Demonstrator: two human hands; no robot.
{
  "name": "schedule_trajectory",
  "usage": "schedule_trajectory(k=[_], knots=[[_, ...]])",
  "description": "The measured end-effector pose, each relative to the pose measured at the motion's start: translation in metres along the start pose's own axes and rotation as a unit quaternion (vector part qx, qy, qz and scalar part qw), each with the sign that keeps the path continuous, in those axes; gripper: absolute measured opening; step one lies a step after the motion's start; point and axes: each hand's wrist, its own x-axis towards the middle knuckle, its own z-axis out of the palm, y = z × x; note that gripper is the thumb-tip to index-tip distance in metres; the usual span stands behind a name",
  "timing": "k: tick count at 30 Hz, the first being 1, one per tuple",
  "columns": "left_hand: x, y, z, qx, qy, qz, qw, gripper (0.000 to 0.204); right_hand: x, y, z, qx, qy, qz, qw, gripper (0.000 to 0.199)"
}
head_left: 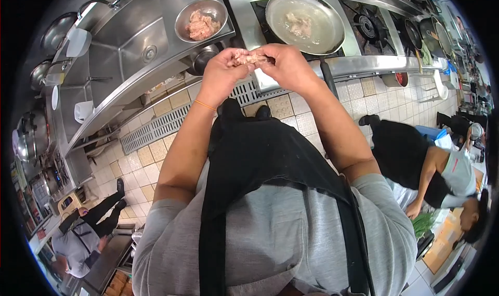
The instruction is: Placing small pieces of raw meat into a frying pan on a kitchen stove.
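Bright light, sheen on steel sink (pixel 131 54), fisheye-bent edges, black corners

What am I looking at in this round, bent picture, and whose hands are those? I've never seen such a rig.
No machine here: the picture comes from a fisheye camera on a person's head, looking down, which bends straight edges. That person's bare left hand and bare right hand hold a lump of pale pink, raw-looking meat between them. Ahead, a round silvery steel bowl holds more pink meat; to its right, a round silvery metal pan of pale liquid, with a pale lump in it, sits on the grey steel stove.
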Motion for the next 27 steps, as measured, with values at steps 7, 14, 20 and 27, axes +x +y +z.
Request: schedule_trajectory(k=[7, 14, 20, 27], knots=[[-0.003, 0.008, -0.006, -0.193, 0.035, -0.042, 0.980, 0.017, 0.008, -0.009, 0.024, 0.010, 0.136, -0.118, 0.984, 0.035], [0.007, 0.006, -0.034, -0.204, -0.003, -0.078, 0.976, 0.018, 0.027, -0.015, 0.046, -0.090, 0.152, -0.155, 0.972, 0.033], [0.015, 0.017, -0.058, -0.114, -0.049, -0.031, 0.992, 0.025, 0.042, -0.025, 0.057, -0.036, 0.096, -0.026, 0.994, 0.021], [0.038, 0.006, -0.089, -0.063, -0.089, -0.019, 0.994, 0.021, 0.045, -0.028, 0.053, 0.220, 0.110, 0.152, 0.957, 0.017]])
